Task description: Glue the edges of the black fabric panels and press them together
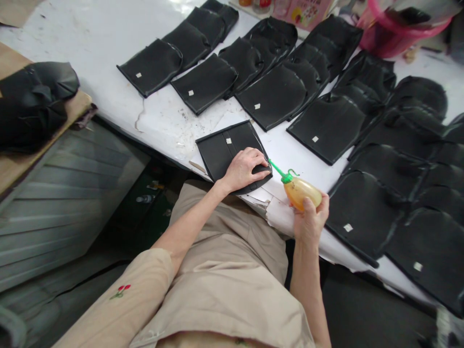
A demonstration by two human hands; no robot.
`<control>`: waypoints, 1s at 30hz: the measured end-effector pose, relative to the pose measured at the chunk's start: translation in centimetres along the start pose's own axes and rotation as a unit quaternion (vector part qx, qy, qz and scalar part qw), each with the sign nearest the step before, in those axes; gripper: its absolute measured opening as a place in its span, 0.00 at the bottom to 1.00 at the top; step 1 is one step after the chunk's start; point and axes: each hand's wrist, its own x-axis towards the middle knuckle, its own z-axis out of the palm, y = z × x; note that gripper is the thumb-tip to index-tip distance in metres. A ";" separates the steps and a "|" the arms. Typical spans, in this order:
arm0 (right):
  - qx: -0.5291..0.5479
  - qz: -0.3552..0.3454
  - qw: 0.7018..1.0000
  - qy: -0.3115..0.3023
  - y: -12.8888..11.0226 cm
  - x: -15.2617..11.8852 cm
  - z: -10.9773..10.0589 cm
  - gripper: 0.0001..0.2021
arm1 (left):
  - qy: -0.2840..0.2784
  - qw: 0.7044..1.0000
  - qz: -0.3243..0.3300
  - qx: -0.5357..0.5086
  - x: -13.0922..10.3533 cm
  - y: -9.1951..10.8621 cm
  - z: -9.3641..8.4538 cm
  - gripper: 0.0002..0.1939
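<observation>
A black flat piece [224, 150] with a small white tag lies at the table's front edge. My left hand [244, 169] rests on its right part, fingers bent and pressed down on it. In my right hand [311, 215] is a squeeze bottle [302, 192] of amber liquid with a green nozzle. The thin nozzle tip points left and meets the piece's right edge, close to my left fingertips. Whether any liquid comes out is too small to tell.
Rows of overlapping black pieces [271, 96] cover the back and right of the white table [108, 92]. A pink basket [391, 34] stands at the back right. Another black bundle [36, 101] lies on a wooden surface at the left.
</observation>
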 end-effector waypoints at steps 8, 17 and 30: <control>-0.009 0.001 1.000 -0.001 0.0 0.0 0.1 0.23 | -0.008 1.000 -0.012 0.005 0.0 0.0 0.1 0.09; -0.002 0.001 1.000 0.001 -0.1 -0.1 0.1 0.22 | -0.002 1.000 -0.004 0.007 0.0 -0.2 0.2 0.09; -0.006 0.001 1.000 0.000 0.1 0.0 0.0 0.24 | -0.001 1.000 0.004 0.008 0.0 -0.1 0.0 0.09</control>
